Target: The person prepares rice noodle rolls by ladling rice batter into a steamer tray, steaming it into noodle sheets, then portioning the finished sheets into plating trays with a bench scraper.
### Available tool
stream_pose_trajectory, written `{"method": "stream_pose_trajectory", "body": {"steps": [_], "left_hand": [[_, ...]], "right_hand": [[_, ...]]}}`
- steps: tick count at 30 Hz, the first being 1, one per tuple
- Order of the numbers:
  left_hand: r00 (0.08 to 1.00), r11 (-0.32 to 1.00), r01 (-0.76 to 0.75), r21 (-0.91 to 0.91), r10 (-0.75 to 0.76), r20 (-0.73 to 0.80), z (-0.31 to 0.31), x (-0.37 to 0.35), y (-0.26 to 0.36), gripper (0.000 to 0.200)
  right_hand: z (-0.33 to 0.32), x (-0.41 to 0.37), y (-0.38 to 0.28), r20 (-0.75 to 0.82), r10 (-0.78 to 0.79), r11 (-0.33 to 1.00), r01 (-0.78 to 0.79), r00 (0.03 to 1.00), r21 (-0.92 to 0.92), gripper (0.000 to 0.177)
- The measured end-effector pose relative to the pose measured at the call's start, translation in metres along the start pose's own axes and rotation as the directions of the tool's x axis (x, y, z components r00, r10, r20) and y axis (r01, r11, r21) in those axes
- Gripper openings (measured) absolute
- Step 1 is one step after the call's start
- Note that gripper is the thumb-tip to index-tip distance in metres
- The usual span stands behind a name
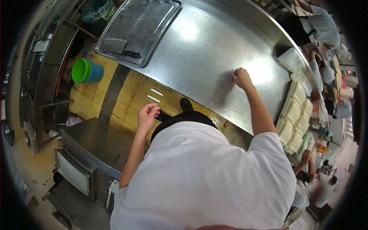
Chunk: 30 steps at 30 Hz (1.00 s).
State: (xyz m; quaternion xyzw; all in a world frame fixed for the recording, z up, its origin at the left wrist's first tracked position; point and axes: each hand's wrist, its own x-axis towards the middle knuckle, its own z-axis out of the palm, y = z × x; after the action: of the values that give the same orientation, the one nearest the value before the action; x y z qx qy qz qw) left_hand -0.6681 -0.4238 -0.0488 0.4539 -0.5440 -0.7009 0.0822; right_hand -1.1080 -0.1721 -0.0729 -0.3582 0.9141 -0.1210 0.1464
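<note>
Over the right part of the steel worktable (199, 46), my right hand (242, 79) is closed, its fingertips pinched together near the surface. A tiny pale bit shows at the fingertips, too small to name. My left hand (147, 118) hangs off the table, above the tiled floor, with its fingers curled in loosely and nothing visible in them. Far from both hands, a metal tray (142, 21) lies on the table's left end. In it rests a cleaver (115, 45) with a black handle.
Several pale wrapped packs (294, 115) are stacked along the table's right end, beside clear plastic bags (293, 59). A blue and green bucket (87, 71) stands on the yellow floor (132, 90). Steel equipment (96, 142) is at lower left. Other people (324, 27) are beyond the table.
</note>
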Motion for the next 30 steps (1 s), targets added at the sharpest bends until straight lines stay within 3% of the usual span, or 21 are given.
{"method": "stream_pose_trajectory", "body": {"steps": [2, 5, 11, 14, 16, 17, 18, 19, 20, 21, 23, 24, 27, 29, 30], "left_hand": [[1.0, 1.0, -0.002, 0.0, 0.002, 0.007, -0.001, 0.003, 0.001, 0.021], [0.999, 0.999, -0.035, 0.014, 0.035, 0.022, -0.003, 0.005, 0.003, 0.022], [0.998, 0.999, -0.051, -0.004, 0.051, 0.028, -0.014, 0.009, 0.01, 0.022], [0.998, 0.998, -0.064, 0.006, 0.064, 0.02, -0.026, 0.011, 0.004, 0.022], [0.997, 0.997, -0.079, -0.009, 0.079, 0.01, -0.034, 0.011, 0.002, 0.022], [0.996, 0.996, -0.088, -0.015, 0.088, 0.009, -0.039, 0.01, 0.0, 0.022], [0.995, 0.995, -0.096, -0.024, 0.096, -0.011, -0.044, 0.01, -0.001, 0.022], [0.996, 0.995, -0.092, -0.046, 0.092, -0.008, -0.049, 0.01, -0.002, 0.022], [0.996, 0.993, -0.091, -0.07, 0.091, -0.006, -0.055, 0.009, -0.003, 0.022], [0.994, 0.991, -0.103, -0.08, 0.101, -0.03, -0.061, 0.008, -0.003, 0.022], [0.995, 0.99, -0.098, -0.102, 0.095, -0.04, -0.074, 0.005, -0.003, 0.022], [0.993, 0.987, -0.112, -0.113, 0.106, -0.06, -0.081, 0.004, -0.003, 0.022], [0.989, 0.983, -0.107, -0.147, 0.091, -0.112, -0.104, -0.004, -0.005, 0.022], [0.983, 0.979, -0.13, -0.159, 0.106, -0.152, -0.123, -0.011, -0.008, 0.022], [0.977, 0.975, -0.146, -0.169, 0.116, -0.178, -0.133, -0.015, -0.011, 0.022]], "right_hand": [[-0.002, -0.004, -0.004, 0.004, 0.012, 1.0, -0.012, 1.0, 0.01, 0.017], [0.007, -0.01, -0.009, -0.116, 0.072, 0.994, -0.061, 0.991, 0.088, 0.018], [0.01, -0.019, -0.017, 0.05, 0.099, 0.995, -0.097, 0.994, -0.037, 0.018], [0.005, -0.026, -0.026, 0.074, 0.131, 0.991, -0.134, 0.989, 0.03, 0.02], [0.012, -0.028, -0.032, -0.046, 0.249, 0.953, -0.237, 0.967, 0.187, 0.021], [0.014, -0.026, -0.035, -0.047, 0.228, 0.959, -0.216, 0.972, 0.185, 0.021], [0.016, -0.025, -0.041, 0.029, 0.343, 0.82, -0.314, 0.939, 0.479, 0.022], [0.015, -0.025, -0.054, 0.144, 0.421, 0.585, -0.389, 0.896, 0.711, 0.022], [0.012, -0.025, -0.067, 0.195, 0.363, 0.479, -0.362, 0.911, 0.8, 0.024], [0.003, -0.023, -0.095, 0.193, 0.338, 0.491, -0.347, 0.921, 0.799, 0.024], [-0.018, -0.02, -0.161, 0.121, 0.276, 0.382, -0.224, 0.954, 0.896, 0.026], [-0.034, -0.014, -0.194, 0.063, 0.229, 0.41, -0.155, 0.971, 0.899, 0.023], [-0.108, -0.006, -0.297, -0.242, -0.001, 0.396, 0.223, 0.97, 0.891, 0.021], [-0.163, -0.019, -0.363, -0.591, -0.125, 0.34, 0.594, 0.797, 0.729, 0.02], [-0.184, -0.021, -0.392, -0.772, -0.161, 0.227, 0.784, 0.615, 0.578, 0.02]]}}
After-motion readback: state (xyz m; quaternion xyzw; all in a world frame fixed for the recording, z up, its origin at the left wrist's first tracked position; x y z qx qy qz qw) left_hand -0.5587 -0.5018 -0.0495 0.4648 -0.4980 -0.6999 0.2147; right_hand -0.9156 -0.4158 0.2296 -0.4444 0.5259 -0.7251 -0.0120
